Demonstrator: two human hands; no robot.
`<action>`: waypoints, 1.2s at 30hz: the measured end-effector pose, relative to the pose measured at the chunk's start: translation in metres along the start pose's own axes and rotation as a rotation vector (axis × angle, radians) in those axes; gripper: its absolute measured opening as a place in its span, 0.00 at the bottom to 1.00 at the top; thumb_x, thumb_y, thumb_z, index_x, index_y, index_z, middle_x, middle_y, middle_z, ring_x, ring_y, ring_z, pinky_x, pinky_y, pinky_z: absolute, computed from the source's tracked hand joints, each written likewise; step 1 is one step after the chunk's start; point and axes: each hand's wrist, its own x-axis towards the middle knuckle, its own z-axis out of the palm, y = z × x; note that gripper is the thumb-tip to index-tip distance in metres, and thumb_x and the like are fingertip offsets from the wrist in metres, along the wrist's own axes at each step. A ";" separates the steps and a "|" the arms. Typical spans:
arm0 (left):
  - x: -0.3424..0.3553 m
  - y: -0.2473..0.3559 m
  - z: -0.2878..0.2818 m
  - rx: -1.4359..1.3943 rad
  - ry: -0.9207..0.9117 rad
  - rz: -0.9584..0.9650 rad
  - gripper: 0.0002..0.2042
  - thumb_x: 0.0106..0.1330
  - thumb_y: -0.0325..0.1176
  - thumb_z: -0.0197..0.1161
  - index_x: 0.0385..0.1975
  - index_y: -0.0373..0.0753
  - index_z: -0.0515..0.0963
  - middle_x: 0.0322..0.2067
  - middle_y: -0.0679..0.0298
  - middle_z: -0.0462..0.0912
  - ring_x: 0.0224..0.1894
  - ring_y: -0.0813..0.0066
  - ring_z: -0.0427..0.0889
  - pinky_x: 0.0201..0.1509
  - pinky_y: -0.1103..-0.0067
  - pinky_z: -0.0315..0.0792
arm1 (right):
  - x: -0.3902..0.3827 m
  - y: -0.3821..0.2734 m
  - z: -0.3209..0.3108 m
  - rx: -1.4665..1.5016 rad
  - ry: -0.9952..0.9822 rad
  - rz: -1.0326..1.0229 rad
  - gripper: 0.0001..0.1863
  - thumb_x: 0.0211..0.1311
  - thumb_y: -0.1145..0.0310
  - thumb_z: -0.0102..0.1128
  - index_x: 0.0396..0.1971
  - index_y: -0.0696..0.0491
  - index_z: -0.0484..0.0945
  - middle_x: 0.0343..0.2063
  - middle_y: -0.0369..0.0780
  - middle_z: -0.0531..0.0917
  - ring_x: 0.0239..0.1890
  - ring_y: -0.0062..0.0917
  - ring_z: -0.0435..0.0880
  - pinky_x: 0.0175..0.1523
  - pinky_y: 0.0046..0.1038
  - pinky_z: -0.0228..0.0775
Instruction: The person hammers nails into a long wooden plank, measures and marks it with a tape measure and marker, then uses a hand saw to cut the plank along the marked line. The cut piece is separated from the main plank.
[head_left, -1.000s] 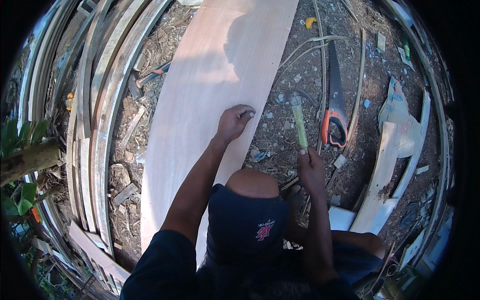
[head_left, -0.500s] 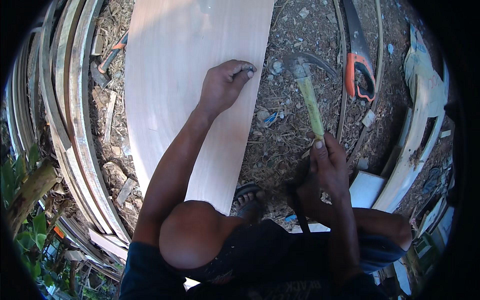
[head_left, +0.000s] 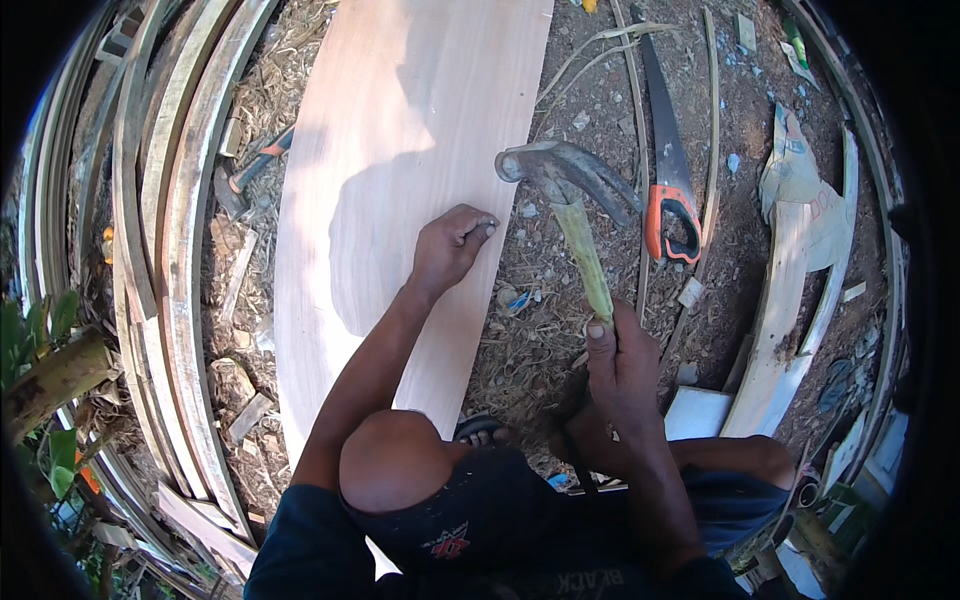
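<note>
A long sheet of pale plywood (head_left: 375,110) stretches away in front of me. Over its right edge, my left hand (head_left: 450,248) is closed in a pinch; whatever sits between thumb and forefinger is too small to make out. My right hand (head_left: 622,360) grips a claw hammer (head_left: 583,245) by the lower end of its yellow-green handle. The hammer's dark metal head is up and to the right of my left hand, apart from it, the striking face toward the board and the claw pointing right.
A handsaw (head_left: 672,170) with an orange and black handle lies on the ground at right, beside thin wood strips. At left, a second hammer (head_left: 250,170) rests near long stacked planks (head_left: 190,260). Cut boards (head_left: 775,320) lie at right. My bent knee (head_left: 395,465) is over the plywood's near end.
The hammer has come up and leftward, its head now larger in view and beside the plywood's edge. My left hand keeps its pinch. The whole view has shifted, showing more ground ahead.
</note>
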 end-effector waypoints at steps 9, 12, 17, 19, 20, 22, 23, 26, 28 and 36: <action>0.001 0.004 -0.004 -0.006 -0.033 -0.018 0.04 0.64 0.29 0.65 0.35 0.37 0.82 0.33 0.62 0.82 0.31 0.67 0.81 0.37 0.75 0.74 | -0.002 -0.001 0.000 -0.189 -0.120 0.131 0.17 0.73 0.58 0.47 0.48 0.56 0.72 0.25 0.52 0.80 0.28 0.53 0.81 0.34 0.50 0.70; 0.002 0.004 -0.005 0.007 -0.058 -0.018 0.04 0.63 0.28 0.65 0.35 0.36 0.82 0.32 0.61 0.82 0.31 0.68 0.80 0.36 0.75 0.73 | -0.009 -0.001 0.006 -0.177 -0.045 0.045 0.16 0.73 0.58 0.47 0.47 0.56 0.72 0.24 0.52 0.80 0.28 0.53 0.81 0.33 0.49 0.70; 0.006 0.010 -0.007 0.080 -0.071 -0.041 0.05 0.63 0.30 0.65 0.35 0.38 0.83 0.32 0.61 0.82 0.32 0.67 0.81 0.37 0.73 0.74 | -0.007 -0.006 0.001 -0.325 -0.245 0.270 0.15 0.73 0.59 0.49 0.46 0.56 0.72 0.21 0.50 0.78 0.25 0.50 0.79 0.30 0.43 0.70; -0.001 0.012 -0.008 0.047 -0.038 -0.032 0.06 0.64 0.35 0.64 0.35 0.41 0.83 0.33 0.63 0.82 0.32 0.63 0.83 0.37 0.71 0.76 | -0.008 -0.009 -0.009 -0.204 -0.167 0.174 0.16 0.74 0.57 0.47 0.45 0.56 0.71 0.20 0.43 0.76 0.22 0.32 0.76 0.28 0.35 0.67; -0.010 0.013 -0.009 0.154 0.052 -0.038 0.07 0.64 0.36 0.64 0.36 0.41 0.83 0.33 0.63 0.82 0.30 0.63 0.83 0.35 0.71 0.76 | -0.008 -0.010 -0.014 -0.125 -0.127 0.123 0.16 0.75 0.57 0.47 0.44 0.56 0.71 0.19 0.40 0.75 0.20 0.23 0.74 0.27 0.30 0.66; -0.035 0.016 -0.008 0.361 0.218 -0.100 0.08 0.65 0.37 0.63 0.37 0.42 0.83 0.32 0.65 0.82 0.27 0.64 0.82 0.32 0.71 0.77 | -0.012 -0.013 -0.017 0.071 0.005 -0.022 0.17 0.75 0.56 0.45 0.43 0.57 0.71 0.21 0.36 0.75 0.22 0.20 0.75 0.26 0.30 0.65; -0.046 0.014 -0.011 0.507 0.298 -0.061 0.08 0.65 0.38 0.62 0.40 0.45 0.83 0.30 0.67 0.81 0.21 0.66 0.81 0.25 0.73 0.77 | -0.012 -0.014 -0.014 0.191 0.062 -0.078 0.17 0.76 0.56 0.44 0.43 0.57 0.71 0.22 0.36 0.74 0.22 0.18 0.74 0.26 0.29 0.65; -0.067 0.007 -0.012 0.780 0.289 -0.056 0.09 0.64 0.38 0.62 0.42 0.47 0.82 0.27 0.67 0.79 0.19 0.67 0.79 0.22 0.73 0.75 | -0.009 -0.013 -0.001 0.162 0.113 -0.120 0.16 0.72 0.58 0.49 0.43 0.58 0.69 0.22 0.51 0.77 0.22 0.44 0.80 0.29 0.39 0.70; -0.069 0.002 -0.010 0.755 0.324 -0.029 0.10 0.65 0.38 0.61 0.45 0.49 0.82 0.26 0.68 0.78 0.19 0.68 0.79 0.22 0.73 0.75 | -0.004 -0.010 0.008 -0.214 -0.063 0.014 0.15 0.72 0.59 0.49 0.43 0.58 0.69 0.22 0.53 0.78 0.25 0.51 0.80 0.31 0.44 0.71; -0.068 -0.001 -0.010 0.771 0.335 -0.016 0.12 0.65 0.39 0.60 0.46 0.49 0.81 0.26 0.70 0.77 0.19 0.73 0.79 0.21 0.75 0.75 | -0.006 0.002 0.003 0.376 0.095 -0.019 0.17 0.74 0.54 0.46 0.42 0.55 0.68 0.17 0.36 0.74 0.19 0.25 0.75 0.24 0.27 0.65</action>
